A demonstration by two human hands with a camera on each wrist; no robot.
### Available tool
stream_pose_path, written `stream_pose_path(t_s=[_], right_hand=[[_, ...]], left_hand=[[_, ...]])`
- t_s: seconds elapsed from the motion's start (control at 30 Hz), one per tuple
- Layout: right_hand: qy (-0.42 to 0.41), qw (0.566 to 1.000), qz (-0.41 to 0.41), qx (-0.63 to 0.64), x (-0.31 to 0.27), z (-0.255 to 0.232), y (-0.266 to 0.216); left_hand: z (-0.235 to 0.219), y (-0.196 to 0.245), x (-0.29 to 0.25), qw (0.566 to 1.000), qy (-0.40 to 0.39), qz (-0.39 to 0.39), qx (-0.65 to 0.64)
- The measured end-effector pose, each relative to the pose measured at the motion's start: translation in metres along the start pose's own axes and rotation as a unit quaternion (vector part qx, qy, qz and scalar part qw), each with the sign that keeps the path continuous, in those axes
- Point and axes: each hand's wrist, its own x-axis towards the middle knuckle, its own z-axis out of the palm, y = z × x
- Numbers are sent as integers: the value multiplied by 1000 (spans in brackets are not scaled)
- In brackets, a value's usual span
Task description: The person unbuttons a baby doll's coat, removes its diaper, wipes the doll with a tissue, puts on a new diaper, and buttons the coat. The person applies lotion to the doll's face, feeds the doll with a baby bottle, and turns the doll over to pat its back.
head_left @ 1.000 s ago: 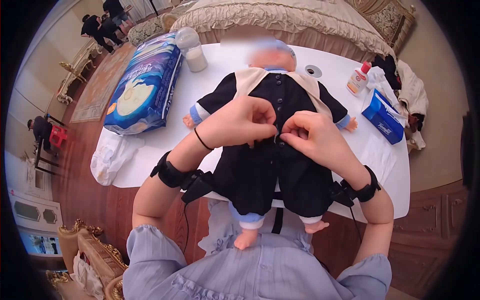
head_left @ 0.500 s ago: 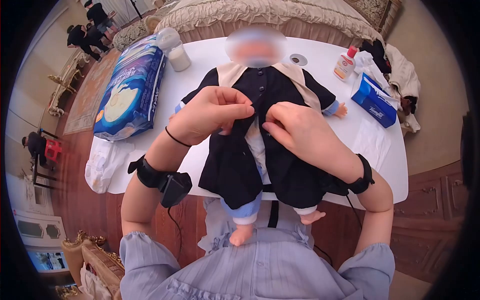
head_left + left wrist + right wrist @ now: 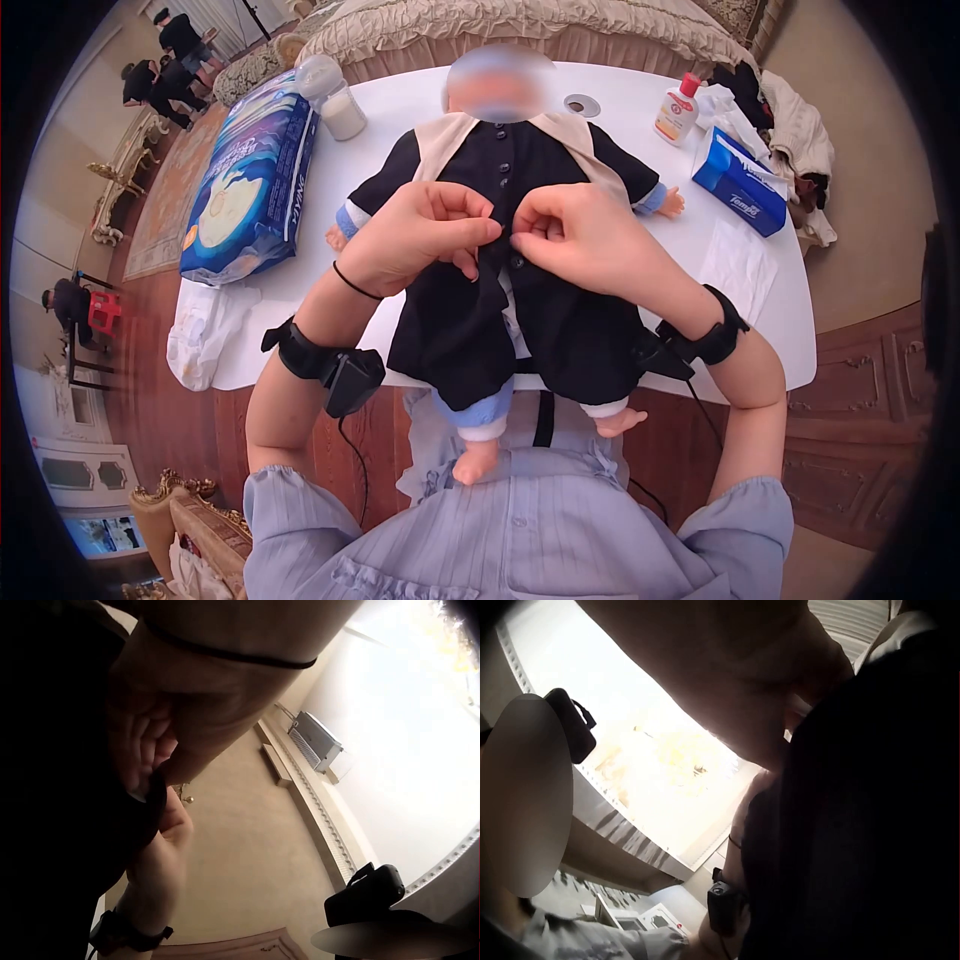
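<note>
A baby doll lies on its back on a white table (image 3: 370, 170). It wears a black garment (image 3: 440, 340) with cream lapels and a row of dark buttons (image 3: 504, 168) down the front. Over the doll's lower body, my left hand (image 3: 425, 235) pinches one front edge of the garment. Opposite it, my right hand (image 3: 590, 240) pinches the other edge, with one button (image 3: 517, 262) just below its fingertips. Beneath the hands the front parts in a narrow gap. In the left wrist view the dark cloth (image 3: 154, 814) folds over at the left fingertips.
A blue diaper pack (image 3: 250, 180) and a bottle of white powder or liquid (image 3: 343, 115) stand at the left, with a crumpled white diaper (image 3: 205, 340) nearer. At the right are a red-capped bottle (image 3: 677, 110), a blue tissue pack (image 3: 740, 185) and a white sheet (image 3: 740, 262).
The hands were close together at the front edges, then drew apart and the garment gaped. Now they are nearer each other and the gap is narrower. The head view has shifted slightly.
</note>
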Motion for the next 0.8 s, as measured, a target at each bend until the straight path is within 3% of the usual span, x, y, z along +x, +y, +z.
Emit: stream_pose_path(t_s=[0.03,0.23,0.53,0.73,0.8], right_hand=[[-10,997,43,67,0,-1,1],[-53,967,101,228,2,-7,11],[-57,942,130,303,5,-8,11],[-52,940,144,305,5,-6,11],[-46,939,144,310,5,-5,14]], left_hand=[[0,0,0,1000,4,0,-6],[7,4,-3,1000,17,10,12],[16,5,-8,997,37,39,62],[21,3,-11,995,44,81,36],[25,8,-12,997,32,61,24]])
